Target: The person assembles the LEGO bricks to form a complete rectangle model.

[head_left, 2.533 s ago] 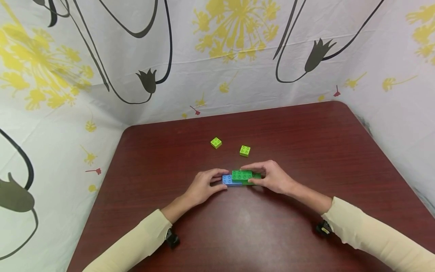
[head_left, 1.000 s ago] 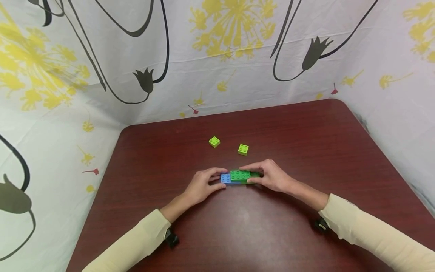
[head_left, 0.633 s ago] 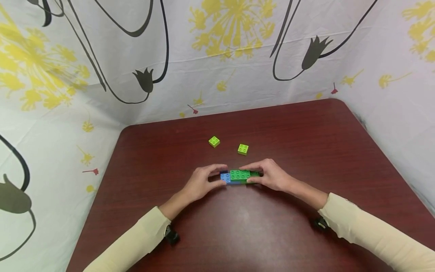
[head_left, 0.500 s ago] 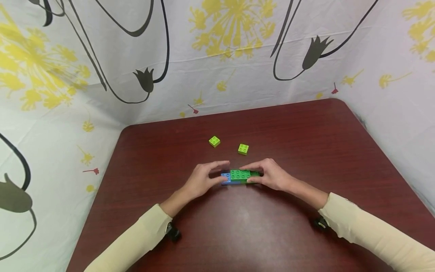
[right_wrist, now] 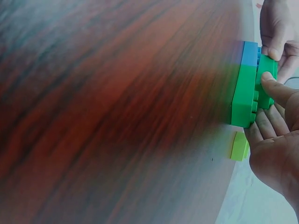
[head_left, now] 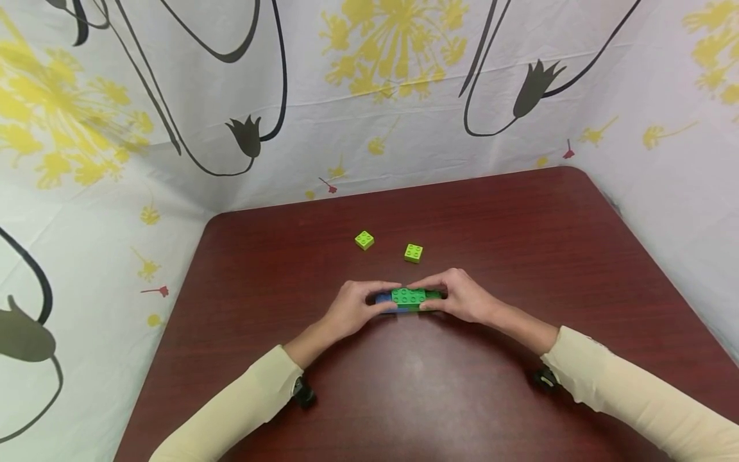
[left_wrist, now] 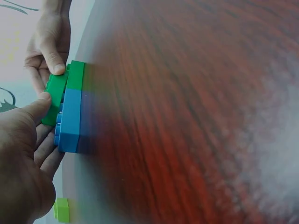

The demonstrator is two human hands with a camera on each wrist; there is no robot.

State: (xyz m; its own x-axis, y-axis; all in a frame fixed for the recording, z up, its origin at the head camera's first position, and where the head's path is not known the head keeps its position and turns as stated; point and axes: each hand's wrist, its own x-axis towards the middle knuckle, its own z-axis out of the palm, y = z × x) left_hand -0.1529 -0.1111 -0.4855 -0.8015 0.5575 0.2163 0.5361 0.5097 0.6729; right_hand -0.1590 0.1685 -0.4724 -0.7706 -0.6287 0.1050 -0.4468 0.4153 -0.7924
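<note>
Upper green brick [head_left: 408, 297] sits mid-table over the seam btwn a blue brick [left_wrist: 71, 116] and a lower green brick [right_wrist: 244, 95], end to end; thin gap w/ studs showing btwn layers. L hand [head_left: 355, 308] pinches upper brick's L end, thumb near side, fingers far side, approx. brick-wide; R hand [head_left: 464, 300] pinches its R end likewise. Any stud lettering's too small to read. Beyond: two lime bricks [head_left: 413, 253], apart, on dk red table [head_left: 427, 378]. White cloth [head_left: 323, 115] behind, w/ flower print.
</note>
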